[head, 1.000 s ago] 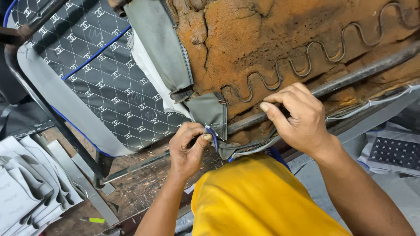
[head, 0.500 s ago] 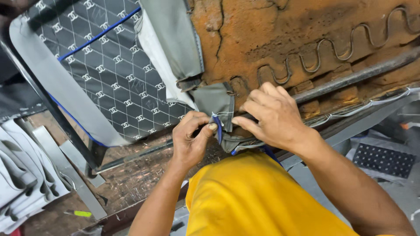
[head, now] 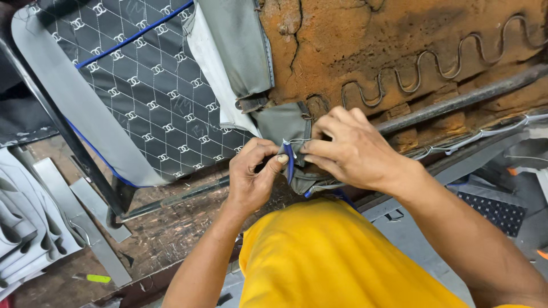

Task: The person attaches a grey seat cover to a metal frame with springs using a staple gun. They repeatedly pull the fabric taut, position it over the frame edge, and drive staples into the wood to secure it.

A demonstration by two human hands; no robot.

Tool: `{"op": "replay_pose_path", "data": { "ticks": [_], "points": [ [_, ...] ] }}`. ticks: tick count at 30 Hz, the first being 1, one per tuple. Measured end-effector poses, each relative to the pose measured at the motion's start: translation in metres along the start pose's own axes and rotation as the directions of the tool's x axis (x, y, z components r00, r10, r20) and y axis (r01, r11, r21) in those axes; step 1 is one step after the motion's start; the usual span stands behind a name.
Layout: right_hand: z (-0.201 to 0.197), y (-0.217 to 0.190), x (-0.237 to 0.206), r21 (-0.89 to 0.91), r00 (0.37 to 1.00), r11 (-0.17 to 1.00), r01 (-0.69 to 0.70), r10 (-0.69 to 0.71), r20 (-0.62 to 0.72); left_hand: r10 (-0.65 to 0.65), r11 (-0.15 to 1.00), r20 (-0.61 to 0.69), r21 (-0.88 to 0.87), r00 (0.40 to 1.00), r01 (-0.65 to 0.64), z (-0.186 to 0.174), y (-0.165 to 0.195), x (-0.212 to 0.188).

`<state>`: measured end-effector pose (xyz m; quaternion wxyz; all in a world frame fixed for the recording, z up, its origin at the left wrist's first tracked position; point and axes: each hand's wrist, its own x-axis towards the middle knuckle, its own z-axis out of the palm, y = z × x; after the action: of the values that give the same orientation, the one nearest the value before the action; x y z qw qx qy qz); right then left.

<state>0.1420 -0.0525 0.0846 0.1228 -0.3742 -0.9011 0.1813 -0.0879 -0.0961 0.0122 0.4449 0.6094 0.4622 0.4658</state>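
A seat lies upturned before me, its orange-brown foam underside (head: 399, 40) crossed by zigzag wire springs (head: 434, 71) and a metal bar (head: 456, 102). A dark quilted seat cover (head: 148, 91) with blue piping and grey side panels wraps it. My left hand (head: 254, 179) pinches the blue-piped edge of the grey cover flap (head: 288, 128) between thumb and fingers. My right hand (head: 348, 151) grips the same flap from the right, fingers pressed against the fabric and a thin white cord.
Grey fabric strips (head: 34, 228) lie stacked at the lower left on a worn wooden floor (head: 171, 228). A small yellow-green marker (head: 94, 278) rests near them. A black perforated mat (head: 496, 208) sits at the right. My yellow-clad knee (head: 331, 262) fills the bottom middle.
My right hand has come down from the foam edge to the cover flap, meeting the left hand. Both hands now pinch the blue-piped edge together.
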Motion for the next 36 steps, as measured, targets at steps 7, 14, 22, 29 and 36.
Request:
{"op": "replay_pose_path", "data": {
  "ticks": [7, 14, 22, 29, 36],
  "points": [
    [0.009, -0.009, 0.015, -0.051, 0.998, 0.998, -0.022, 0.018, -0.062, 0.007, 1.0, -0.029, 0.015, 1.0, -0.006, -0.001, -0.003, -0.003],
    [0.011, -0.004, 0.01, 0.03, 0.996, 1.0, -0.008, 0.01, -0.086, -0.036, 0.999, -0.053, -0.018, 0.998, 0.035, 0.002, -0.01, -0.006],
    [0.012, -0.005, -0.008, 0.266, 0.906, 0.961, -0.077, 0.179, -0.383, -0.047, 0.999, -0.023, -0.006, 0.999, 0.047, -0.002, -0.004, -0.003],
    [-0.003, 0.01, -0.012, 0.244, 0.777, 0.965, -0.094, 0.225, -0.588, -0.114, 0.993, 0.007, 0.04, 0.993, 0.114, 0.001, 0.006, 0.005],
    [-0.034, 0.046, -0.026, 0.071, 0.737, 0.947, -0.312, 0.288, -0.612, -0.091, 0.969, 0.002, 0.23, 0.996, 0.088, 0.004, 0.01, 0.011]
  ]
}}
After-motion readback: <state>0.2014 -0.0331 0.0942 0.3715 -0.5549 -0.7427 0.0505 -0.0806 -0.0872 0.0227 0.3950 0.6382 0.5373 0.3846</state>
